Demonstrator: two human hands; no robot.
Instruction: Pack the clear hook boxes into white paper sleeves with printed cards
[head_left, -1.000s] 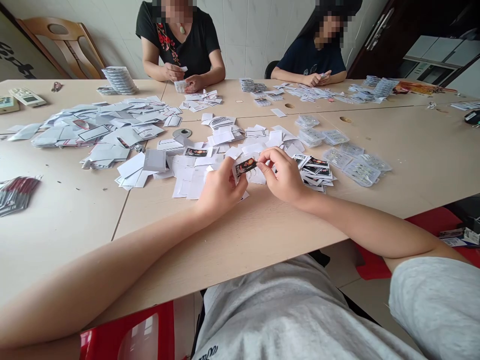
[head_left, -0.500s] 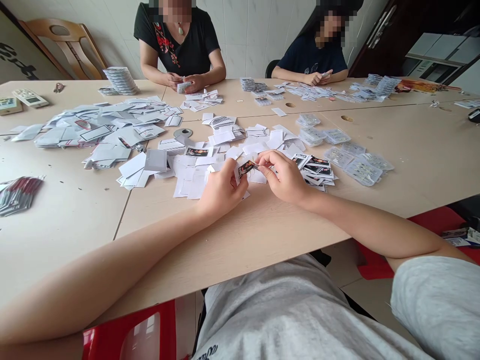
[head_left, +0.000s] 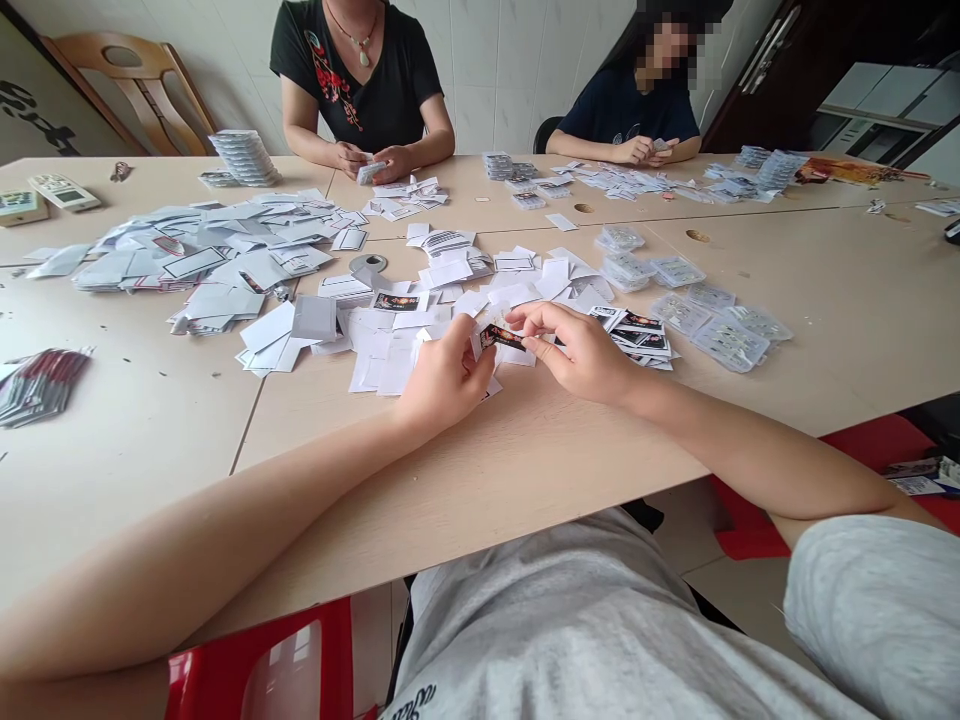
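Observation:
A small white card with a black printed band [head_left: 504, 338] is held between my two hands above the table's near part. My left hand [head_left: 446, 378] pinches its left end between thumb and fingers. At its right end, my right hand [head_left: 574, 350] has thumb and fingertips closed on the card's edge. Beneath and behind the hands lie loose white cards [head_left: 379, 350]. To the right of my right hand is a pile of black-printed cards [head_left: 641, 340]. Clear plastic packs [head_left: 727, 340] lie farther right.
A large heap of white cards [head_left: 187, 245] covers the table's left. A tape roll [head_left: 368, 264] lies behind the loose cards. Red-and-grey packets [head_left: 46, 388] are at far left. Two people sit opposite, their hands [head_left: 375, 163] on small items.
My right hand has shifted slightly right, and the black-printed card shows more of its length between my hands. The whole view has moved a little.

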